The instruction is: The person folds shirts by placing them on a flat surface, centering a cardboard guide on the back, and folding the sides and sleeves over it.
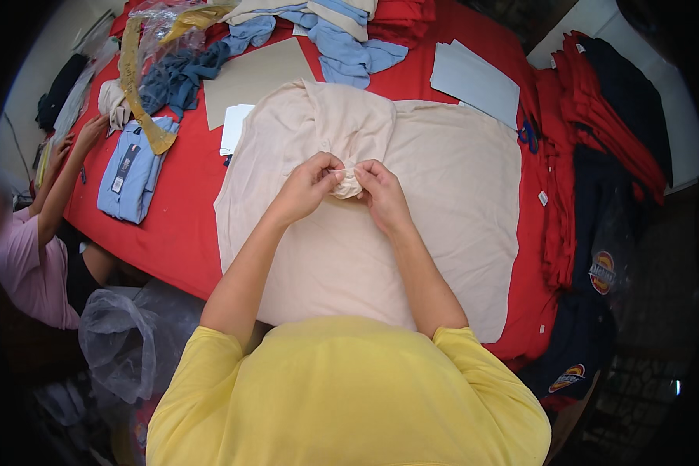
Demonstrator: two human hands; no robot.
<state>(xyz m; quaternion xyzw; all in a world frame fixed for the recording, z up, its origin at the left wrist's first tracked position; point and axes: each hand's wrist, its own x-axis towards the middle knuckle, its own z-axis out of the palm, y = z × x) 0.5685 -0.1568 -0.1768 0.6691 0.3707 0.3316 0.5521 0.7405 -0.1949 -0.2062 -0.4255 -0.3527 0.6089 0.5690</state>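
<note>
A large cream cloth [458, 194] lies spread over the red table covering. On its upper left part rests a rumpled cream garment [318, 105]. My left hand [311, 186] pinches the garment's gathered, pleated edge between thumb and fingers. From the other side my right hand [386, 196] grips the same gathered edge, thumb close to the left fingertips. The small bunch [347, 185] of folds shows between the two hands. How the fingers sit behind it is hidden.
A folded blue shirt [132, 175] and a yellow measuring strip [136, 85] lie at left, near a co-worker's arms [62, 175]. White-grey boards [474, 81] lie at the far right, by blue-handled scissors [528, 138]. Red garments [555, 202] are stacked along the right edge.
</note>
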